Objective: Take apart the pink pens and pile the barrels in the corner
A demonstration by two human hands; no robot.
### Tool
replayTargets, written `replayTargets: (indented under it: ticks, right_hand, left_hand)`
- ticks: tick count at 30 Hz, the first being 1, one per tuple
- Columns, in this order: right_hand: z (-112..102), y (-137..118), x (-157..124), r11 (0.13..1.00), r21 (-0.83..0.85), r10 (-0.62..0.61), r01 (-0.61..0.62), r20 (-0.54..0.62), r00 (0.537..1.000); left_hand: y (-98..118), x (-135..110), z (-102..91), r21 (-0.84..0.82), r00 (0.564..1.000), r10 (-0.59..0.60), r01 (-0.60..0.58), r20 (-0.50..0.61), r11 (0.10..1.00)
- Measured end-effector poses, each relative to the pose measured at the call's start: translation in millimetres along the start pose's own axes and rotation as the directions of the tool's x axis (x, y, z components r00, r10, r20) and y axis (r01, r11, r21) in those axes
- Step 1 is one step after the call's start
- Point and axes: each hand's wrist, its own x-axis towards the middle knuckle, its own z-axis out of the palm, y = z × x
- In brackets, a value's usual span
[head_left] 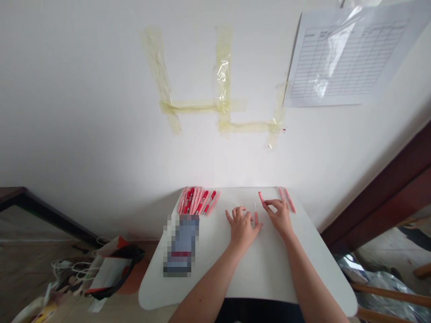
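On a small white table [208, 273] my left hand [241, 226] rests with its fingers curled, pinching a thin clear refill and a short pink pen part [256, 217]. My right hand [279, 215] lies just to the right, its fingertips closed on a small red-pink pen piece [260, 197]. Two pink pen barrels [287, 199] lie beyond my right hand near the far right edge. A row of several pink and red pens [198, 201] lies at the far left of the table.
A blurred-out flat object [181, 244] lies on the table's left side. The wall behind carries strips of yellowed tape [222, 89] and a printed grid sheet [346, 58]. Bags and clutter [101, 273] sit on the floor left; a wooden frame [387, 193] stands right.
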Motion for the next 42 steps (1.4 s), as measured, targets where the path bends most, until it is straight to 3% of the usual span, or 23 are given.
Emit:
replayTargets:
  ticks: [4,12,20,26,42]
  right_hand:
    - [1,1,0,0.999,-0.030,-0.028,0.028,-0.001,1.000]
    - [-2,0,0,0.999,-0.040,-0.022,0.022,-0.006,1.000]
    - [-4,3,-1,0.999,-0.051,0.016,-0.017,-0.019,1.000]
    - [-5,13,1,0.998,-0.063,0.018,-0.018,-0.003,1.000]
    - [-5,29,3,0.991,-0.127,-0.059,0.049,-0.072,0.996]
  left_hand:
    - [3,2,3.5,0.061,1.000,-0.009,0.008,0.023,0.998]
    - [-4,5,4.4,0.078,0.997,-0.033,0.038,-0.064,0.996]
    - [-20,11,-7.6,0.045,0.987,-0.156,0.158,-0.041,0.986]
    - [-27,18,-16.5,0.075,0.973,-0.212,0.219,-0.089,0.973]
    - [-46,28,-29.1,0.054,0.947,-0.259,0.274,-0.190,0.960]
